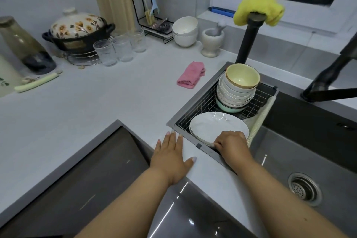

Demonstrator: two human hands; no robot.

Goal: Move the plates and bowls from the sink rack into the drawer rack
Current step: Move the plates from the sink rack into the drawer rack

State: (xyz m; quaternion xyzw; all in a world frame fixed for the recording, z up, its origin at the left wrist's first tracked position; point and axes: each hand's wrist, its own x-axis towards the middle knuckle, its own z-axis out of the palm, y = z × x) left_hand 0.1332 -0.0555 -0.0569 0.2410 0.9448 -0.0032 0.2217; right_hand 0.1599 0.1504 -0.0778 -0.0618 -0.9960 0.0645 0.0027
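The wire-mesh sink rack (204,102) sits in the left end of the dark grey sink (289,152). It holds a short stack of shallow white plates (214,125) near the person and, behind, a tall stack of white bowls (234,92) topped by a pale yellow bowl (242,76). The right hand (230,146) curls its fingers onto the plates' near rim, pinching the edge. The left hand (171,155) lies flat, fingers spread, on the white countertop (96,106) just beside the rack. A black faucet post (249,38) stands behind the bowls; a pink cloth (191,77) lies left of the sink. The counter around it is bare.
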